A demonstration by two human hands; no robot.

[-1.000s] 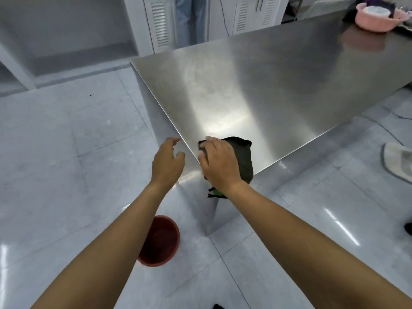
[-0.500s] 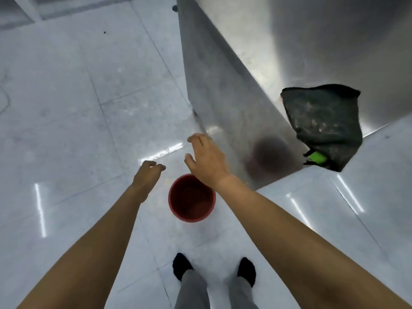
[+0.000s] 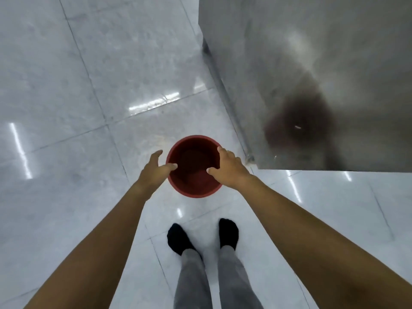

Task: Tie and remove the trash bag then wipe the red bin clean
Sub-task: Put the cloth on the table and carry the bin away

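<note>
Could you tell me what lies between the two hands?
In the head view, the red bin's open mouth sits between the left hand and right hand.

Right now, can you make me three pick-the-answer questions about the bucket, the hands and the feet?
1. Where is the red bin?
A. On the counter
B. On the floor beside the metal cabinet
C. On a chair

2. What colour are the socks?
A. White
B. Yellow
C. Black

3. What is inside the bin?
A. A full trash bag
B. Nothing visible
C. Water

Answers: 1 B, it stands on the tiles. 2 C, both feet show black. 3 B, its bare red inside shows between the left hand and right hand, both open.
</note>
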